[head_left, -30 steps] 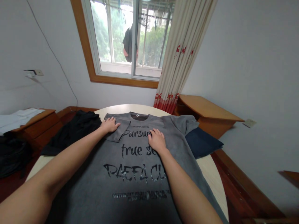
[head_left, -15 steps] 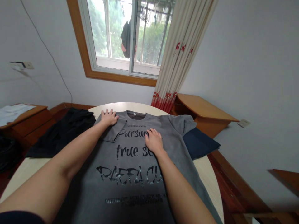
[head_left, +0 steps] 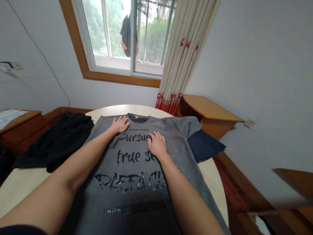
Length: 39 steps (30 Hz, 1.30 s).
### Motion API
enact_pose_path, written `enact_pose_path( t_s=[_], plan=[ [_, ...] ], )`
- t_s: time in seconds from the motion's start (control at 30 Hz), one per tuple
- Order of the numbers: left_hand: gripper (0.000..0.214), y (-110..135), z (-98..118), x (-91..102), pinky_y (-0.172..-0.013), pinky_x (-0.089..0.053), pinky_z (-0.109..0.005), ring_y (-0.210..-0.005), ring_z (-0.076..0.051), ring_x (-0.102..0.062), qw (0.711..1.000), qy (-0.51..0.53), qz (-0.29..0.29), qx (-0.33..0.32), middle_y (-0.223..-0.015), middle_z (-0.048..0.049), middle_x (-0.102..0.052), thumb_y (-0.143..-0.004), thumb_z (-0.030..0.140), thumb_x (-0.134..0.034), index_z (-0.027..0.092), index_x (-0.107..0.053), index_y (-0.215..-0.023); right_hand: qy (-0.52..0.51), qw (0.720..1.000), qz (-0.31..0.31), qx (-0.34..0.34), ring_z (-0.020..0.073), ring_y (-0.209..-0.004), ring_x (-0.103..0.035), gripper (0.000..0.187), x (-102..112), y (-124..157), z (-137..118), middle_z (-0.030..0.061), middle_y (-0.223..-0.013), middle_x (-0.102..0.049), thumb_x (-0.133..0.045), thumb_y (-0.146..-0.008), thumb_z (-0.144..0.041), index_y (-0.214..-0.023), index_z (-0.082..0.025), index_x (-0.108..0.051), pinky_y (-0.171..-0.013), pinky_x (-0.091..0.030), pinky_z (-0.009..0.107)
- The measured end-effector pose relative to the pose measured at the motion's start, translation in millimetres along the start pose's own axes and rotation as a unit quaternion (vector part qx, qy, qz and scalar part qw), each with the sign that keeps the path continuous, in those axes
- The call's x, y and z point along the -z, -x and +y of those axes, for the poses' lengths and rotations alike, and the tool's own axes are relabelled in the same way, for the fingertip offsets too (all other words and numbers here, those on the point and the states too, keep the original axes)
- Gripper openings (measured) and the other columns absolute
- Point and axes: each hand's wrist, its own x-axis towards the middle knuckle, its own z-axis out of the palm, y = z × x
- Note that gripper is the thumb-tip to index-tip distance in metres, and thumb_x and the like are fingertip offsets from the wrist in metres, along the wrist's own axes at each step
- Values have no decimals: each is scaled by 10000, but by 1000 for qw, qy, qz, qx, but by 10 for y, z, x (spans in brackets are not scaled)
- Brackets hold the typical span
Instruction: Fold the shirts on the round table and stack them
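Observation:
A grey T-shirt (head_left: 137,182) with black lettering lies face up on a round pale table (head_left: 215,182), collar away from me. My left hand (head_left: 119,125) lies flat, fingers spread, on the folded-in left sleeve near the collar. My right hand (head_left: 156,145) rests palm down on the chest, fingers slightly apart, covering part of the lettering. Neither hand holds anything.
A black garment (head_left: 56,140) is heaped on the table's left side. A dark blue folded cloth (head_left: 205,147) lies under the shirt's right sleeve. Wooden cabinets stand to the left (head_left: 19,125) and right (head_left: 210,112). A window (head_left: 127,36) and curtain (head_left: 186,55) are behind.
My left hand has slid rightward along the folded sleeve towards the collar. The right hand has stayed on the chest. The camera has shifted a little.

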Motion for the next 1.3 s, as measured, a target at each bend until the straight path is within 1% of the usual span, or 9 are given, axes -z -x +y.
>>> enact_pose_path(
  t_s=[0.13,0.27,0.37,0.57,0.73,0.87,1.03,1.17,1.3],
  plan=[
    [685,83,47,40,-1215,-131,-559,-1537,-302,-125,999,11,-34,4,-1667,-83,-157,-1009,500,-158,157,-241,-1596,-1,1000,4,-2,283,-1453,-334,475,-2,1,3,103,-1554,-438,-404,-985,-348,-1406,-188,-556,-1195,-218,467],
    [706,363,-165,145,-1225,-122,-526,-1533,-307,-142,999,-14,46,18,-1663,-115,-179,-1002,506,-213,115,-251,-1588,-1,1000,3,2,286,-1448,-338,478,0,0,5,109,-1548,-445,-404,-984,-347,-1402,-174,-559,-1194,-217,468],
    [745,706,-378,156,-1212,-134,-549,-1528,-344,-142,993,-58,71,72,-1645,-166,-220,-978,549,-278,83,-326,-1557,0,1000,3,4,289,-1448,-337,482,8,2,2,113,-1549,-443,-405,-985,-346,-1408,-167,-554,-1194,-217,471],
    [762,1177,-522,115,-1217,-172,-495,-1519,-306,-207,992,-80,1,99,-1622,-194,-263,-990,523,-194,13,-327,-1541,0,1000,-2,5,281,-1450,-337,480,22,14,5,115,-1552,-438,-406,-991,-347,-1413,-168,-549,-1194,-221,472],
    [762,1249,-543,196,-1224,-157,-485,-1536,-280,-144,990,-94,27,97,-1643,-162,-212,-993,520,-157,24,-308,-1551,-5,1000,-7,6,282,-1455,-334,481,36,19,9,116,-1555,-435,-414,-994,-341,-1420,-160,-544,-1197,-222,473],
    [772,1276,-533,237,-1227,-143,-499,-1538,-281,-136,989,-91,-26,113,-1648,-155,-191,-992,528,-157,21,-276,-1563,-3,1000,-11,4,274,-1462,-325,479,41,14,13,113,-1562,-425,-418,-998,-348,-1425,-169,-540,-1201,-214,466],
    [765,1275,-424,217,-1230,-102,-512,-1539,-284,-123,991,-93,15,94,-1649,-157,-179,-998,533,-155,34,-279,-1564,-3,1000,-14,3,280,-1461,-326,489,39,10,9,116,-1562,-423,-409,-1000,-352,-1431,-160,-535,-1201,-213,473],
    [762,1207,-281,246,-1219,-128,-543,-1521,-311,-198,991,-67,-34,112,-1634,-173,-224,-996,535,-173,37,-298,-1559,-3,1000,-11,4,275,-1460,-328,482,38,9,7,118,-1560,-426,-413,-998,-347,-1428,-169,-538,-1199,-211,469],
    [727,1184,-81,179,-1230,-126,-513,-1534,-286,-152,996,-51,43,60,-1647,-137,-207,-1005,501,-154,60,-283,-1569,-3,1000,-10,4,274,-1459,-332,481,29,8,22,119,-1558,-429,-416,-998,-352,-1427,-172,-539,-1200,-211,467]
  ],
)
